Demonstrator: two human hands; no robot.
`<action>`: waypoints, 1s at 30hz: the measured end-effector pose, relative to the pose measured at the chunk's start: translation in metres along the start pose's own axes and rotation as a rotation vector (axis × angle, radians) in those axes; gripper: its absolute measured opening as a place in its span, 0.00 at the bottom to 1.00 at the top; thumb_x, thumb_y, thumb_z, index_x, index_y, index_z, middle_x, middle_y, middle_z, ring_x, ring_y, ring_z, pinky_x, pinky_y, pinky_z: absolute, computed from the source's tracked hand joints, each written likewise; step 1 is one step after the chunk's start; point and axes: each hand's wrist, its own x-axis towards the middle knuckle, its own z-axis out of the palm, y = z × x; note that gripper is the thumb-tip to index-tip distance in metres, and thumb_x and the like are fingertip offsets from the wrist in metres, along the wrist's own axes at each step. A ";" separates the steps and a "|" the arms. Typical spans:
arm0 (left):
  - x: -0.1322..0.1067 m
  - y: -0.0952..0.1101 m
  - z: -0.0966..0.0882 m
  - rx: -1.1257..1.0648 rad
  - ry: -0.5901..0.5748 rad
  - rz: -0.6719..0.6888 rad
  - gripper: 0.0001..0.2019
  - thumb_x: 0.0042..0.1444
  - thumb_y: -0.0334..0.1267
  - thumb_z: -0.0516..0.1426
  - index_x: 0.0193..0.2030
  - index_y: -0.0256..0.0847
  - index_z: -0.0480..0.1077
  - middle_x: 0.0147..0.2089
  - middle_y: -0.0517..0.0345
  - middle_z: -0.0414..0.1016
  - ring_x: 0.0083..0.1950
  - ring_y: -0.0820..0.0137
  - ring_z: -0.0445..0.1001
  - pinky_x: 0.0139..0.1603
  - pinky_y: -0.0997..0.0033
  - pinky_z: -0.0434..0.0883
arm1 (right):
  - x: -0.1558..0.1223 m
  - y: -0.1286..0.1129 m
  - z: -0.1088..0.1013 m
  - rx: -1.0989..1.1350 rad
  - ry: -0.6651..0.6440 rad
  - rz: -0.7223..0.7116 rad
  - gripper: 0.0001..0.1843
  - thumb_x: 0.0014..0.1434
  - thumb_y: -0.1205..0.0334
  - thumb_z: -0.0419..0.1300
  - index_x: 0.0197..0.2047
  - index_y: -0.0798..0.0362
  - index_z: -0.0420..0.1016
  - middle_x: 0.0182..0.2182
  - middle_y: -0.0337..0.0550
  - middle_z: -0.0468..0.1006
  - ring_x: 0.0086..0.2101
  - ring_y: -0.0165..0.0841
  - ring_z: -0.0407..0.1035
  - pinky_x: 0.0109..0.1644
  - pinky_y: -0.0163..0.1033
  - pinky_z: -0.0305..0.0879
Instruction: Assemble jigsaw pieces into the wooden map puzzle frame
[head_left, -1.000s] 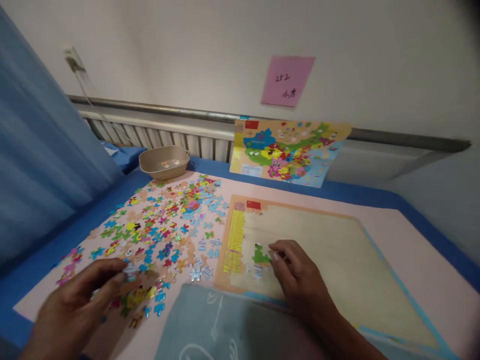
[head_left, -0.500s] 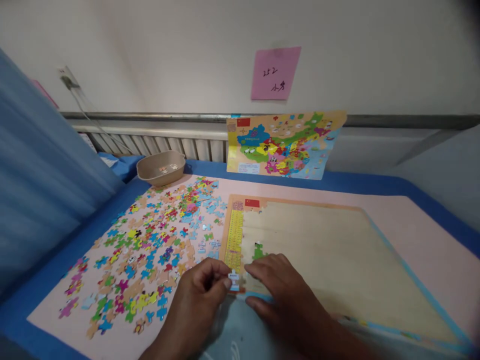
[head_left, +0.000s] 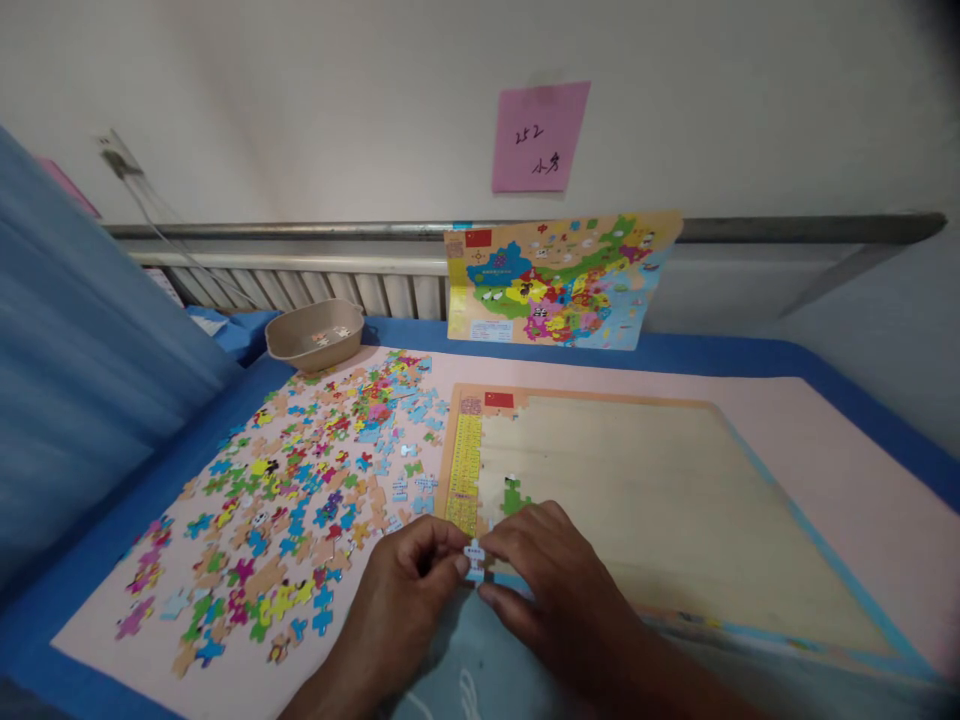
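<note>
A small white and light-blue jigsaw piece (head_left: 474, 563) is between my two hands, above the lower-left corner of the puzzle board (head_left: 615, 480). My left hand (head_left: 401, 585) pinches it from the left with thumb and forefinger. From the right, the fingertips of my right hand (head_left: 559, 580) close on its edge, its palm covering part of the board's lower side. A yellow printed strip (head_left: 466, 450) fills the board's left edge, with a red flag section (head_left: 499, 400) at the top. A green piece (head_left: 514, 495) lies on the bare board just beyond my right hand.
Many loose jigsaw pieces (head_left: 300, 490) are spread over the pink sheet at left. A beige basket (head_left: 315, 338) with a few pieces stands behind them. The printed map (head_left: 559, 285) leans against the wall rail (head_left: 787, 230). A blue curtain (head_left: 97, 340) hangs at far left.
My right hand has moved left, its fingertips now at the piece that my left hand holds. The piece has shifted slightly right, and the whole view has turned a little.
</note>
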 end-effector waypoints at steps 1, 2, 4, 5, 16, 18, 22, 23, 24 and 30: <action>0.000 0.000 0.000 -0.009 -0.001 -0.001 0.14 0.52 0.52 0.63 0.36 0.44 0.78 0.32 0.57 0.75 0.34 0.67 0.70 0.35 0.69 0.67 | 0.000 0.000 0.000 -0.007 -0.003 -0.002 0.20 0.55 0.74 0.74 0.47 0.50 0.75 0.40 0.40 0.81 0.39 0.41 0.69 0.45 0.47 0.60; 0.000 0.000 0.001 -0.021 -0.001 -0.004 0.14 0.52 0.52 0.63 0.36 0.44 0.78 0.31 0.57 0.75 0.34 0.67 0.70 0.35 0.69 0.67 | 0.001 0.000 0.000 -0.013 -0.007 -0.005 0.19 0.56 0.74 0.74 0.46 0.50 0.75 0.39 0.41 0.81 0.39 0.41 0.69 0.45 0.47 0.60; 0.000 -0.001 0.001 -0.048 -0.007 -0.001 0.13 0.52 0.50 0.63 0.36 0.43 0.78 0.31 0.58 0.76 0.34 0.68 0.70 0.35 0.69 0.67 | 0.001 0.000 0.000 -0.018 -0.010 -0.010 0.17 0.58 0.74 0.73 0.46 0.50 0.75 0.39 0.41 0.81 0.39 0.41 0.69 0.45 0.47 0.59; 0.000 -0.001 0.001 -0.060 -0.010 0.007 0.12 0.52 0.49 0.63 0.37 0.43 0.79 0.32 0.58 0.76 0.34 0.68 0.71 0.36 0.70 0.68 | 0.000 0.000 0.000 -0.015 -0.011 -0.011 0.16 0.59 0.73 0.72 0.46 0.50 0.75 0.39 0.42 0.81 0.39 0.41 0.69 0.46 0.47 0.59; -0.004 -0.009 -0.008 0.494 0.084 0.472 0.08 0.60 0.32 0.60 0.41 0.47 0.81 0.38 0.56 0.79 0.40 0.64 0.77 0.41 0.65 0.70 | 0.001 0.017 -0.015 0.055 0.060 -0.008 0.15 0.65 0.69 0.68 0.51 0.48 0.71 0.42 0.41 0.81 0.42 0.40 0.71 0.47 0.46 0.64; -0.002 -0.013 -0.013 0.540 0.127 0.513 0.09 0.64 0.33 0.59 0.44 0.47 0.81 0.41 0.55 0.80 0.43 0.63 0.78 0.43 0.64 0.72 | 0.002 0.028 -0.023 0.025 0.141 0.014 0.11 0.68 0.69 0.62 0.52 0.49 0.71 0.41 0.41 0.79 0.42 0.39 0.72 0.46 0.44 0.65; 0.001 -0.019 -0.019 0.636 0.142 0.530 0.08 0.66 0.34 0.59 0.46 0.48 0.80 0.42 0.56 0.80 0.44 0.62 0.78 0.44 0.62 0.71 | 0.005 0.043 -0.028 -0.026 0.177 0.070 0.11 0.67 0.73 0.57 0.48 0.49 0.71 0.38 0.39 0.77 0.39 0.36 0.72 0.44 0.42 0.67; 0.001 -0.020 -0.019 0.654 0.132 0.526 0.07 0.66 0.34 0.60 0.46 0.48 0.80 0.41 0.56 0.79 0.44 0.61 0.77 0.44 0.62 0.71 | 0.005 0.045 -0.027 -0.032 0.172 0.069 0.11 0.67 0.73 0.57 0.47 0.48 0.71 0.38 0.38 0.77 0.38 0.36 0.72 0.44 0.42 0.67; 0.001 -0.020 -0.018 0.668 0.121 0.521 0.07 0.67 0.34 0.60 0.46 0.48 0.79 0.41 0.56 0.79 0.44 0.61 0.77 0.44 0.61 0.70 | 0.005 0.045 -0.025 -0.040 0.168 0.064 0.11 0.67 0.73 0.57 0.47 0.48 0.71 0.38 0.38 0.77 0.38 0.36 0.72 0.43 0.42 0.67; -0.002 -0.019 -0.015 0.745 0.099 0.527 0.06 0.69 0.35 0.59 0.47 0.47 0.78 0.41 0.56 0.78 0.43 0.60 0.76 0.44 0.59 0.69 | 0.003 0.051 -0.017 -0.074 0.129 0.057 0.12 0.65 0.74 0.56 0.48 0.48 0.72 0.40 0.41 0.79 0.41 0.39 0.73 0.45 0.45 0.67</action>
